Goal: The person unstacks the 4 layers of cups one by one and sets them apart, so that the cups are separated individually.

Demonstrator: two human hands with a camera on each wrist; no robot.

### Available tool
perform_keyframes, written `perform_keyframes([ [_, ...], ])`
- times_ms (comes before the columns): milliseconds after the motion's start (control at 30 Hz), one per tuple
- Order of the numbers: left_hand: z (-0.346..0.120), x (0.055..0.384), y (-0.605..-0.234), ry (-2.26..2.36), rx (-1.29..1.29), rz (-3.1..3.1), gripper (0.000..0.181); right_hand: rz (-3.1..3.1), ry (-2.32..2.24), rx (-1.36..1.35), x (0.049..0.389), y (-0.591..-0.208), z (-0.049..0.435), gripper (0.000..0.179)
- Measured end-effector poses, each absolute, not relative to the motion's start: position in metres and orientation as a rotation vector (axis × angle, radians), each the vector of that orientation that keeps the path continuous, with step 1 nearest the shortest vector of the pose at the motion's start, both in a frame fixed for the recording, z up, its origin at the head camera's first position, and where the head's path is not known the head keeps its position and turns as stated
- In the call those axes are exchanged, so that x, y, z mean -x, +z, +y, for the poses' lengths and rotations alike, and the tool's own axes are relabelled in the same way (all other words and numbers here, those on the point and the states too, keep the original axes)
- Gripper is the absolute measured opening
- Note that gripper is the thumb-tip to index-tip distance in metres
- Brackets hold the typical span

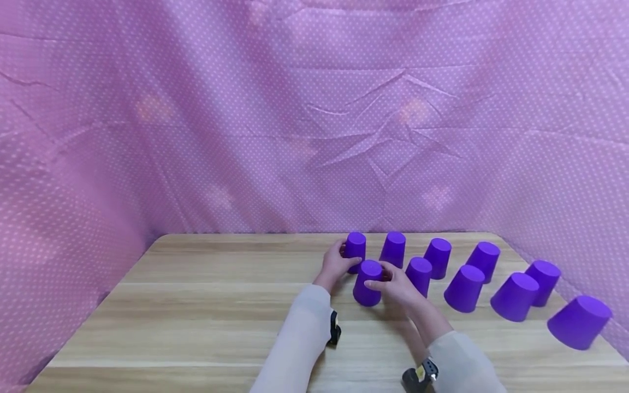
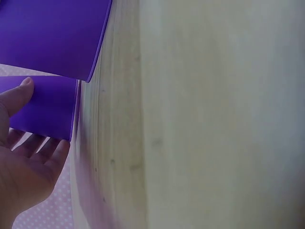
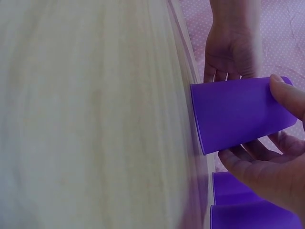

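Observation:
Two rows of purple cups stand upside down on the wooden table. My left hand point(image 1: 336, 266) grips the leftmost back-row cup point(image 1: 355, 246), thumb on its near side and fingers round its left. In the left wrist view that cup point(image 2: 50, 105) sits between thumb and fingers, its rim at the table. My right hand point(image 1: 399, 286) holds the leftmost front-row cup point(image 1: 366, 290) from its right side. The right wrist view shows this cup point(image 3: 238, 114) with the thumb across one side and fingers along the other; the left hand point(image 3: 233, 55) is partly hidden behind it.
Close to my right hand stand another front-row cup point(image 1: 419, 275) and a back-row cup point(image 1: 393, 250). Several more cups extend right, ending with one cup point(image 1: 580, 323) near the table's right edge. A pink dotted cloth point(image 1: 314, 180) hangs behind the table point(image 1: 196, 305) and along its sides.

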State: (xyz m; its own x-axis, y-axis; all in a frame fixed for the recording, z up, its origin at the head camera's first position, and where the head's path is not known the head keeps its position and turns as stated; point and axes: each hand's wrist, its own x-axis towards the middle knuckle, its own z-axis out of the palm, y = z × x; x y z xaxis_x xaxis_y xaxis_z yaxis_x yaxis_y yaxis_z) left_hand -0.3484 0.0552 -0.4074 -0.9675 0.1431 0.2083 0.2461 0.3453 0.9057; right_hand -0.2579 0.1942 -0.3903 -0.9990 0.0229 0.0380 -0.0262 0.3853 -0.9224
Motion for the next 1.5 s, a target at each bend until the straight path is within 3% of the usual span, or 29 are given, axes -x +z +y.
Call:
perform_keyframes([
  [1233,0.057,0.339,-0.413,-1.815,0.346,-2.479,0.057,-2.567,1.706,-0.021,0.254,-0.391,0.194,0.058],
  [1500,0.052,0.337,-0.412,-1.797,0.370,-2.495,0.068,-2.530,1.765,-0.034,0.254,-0.390,0.197,0.056],
])
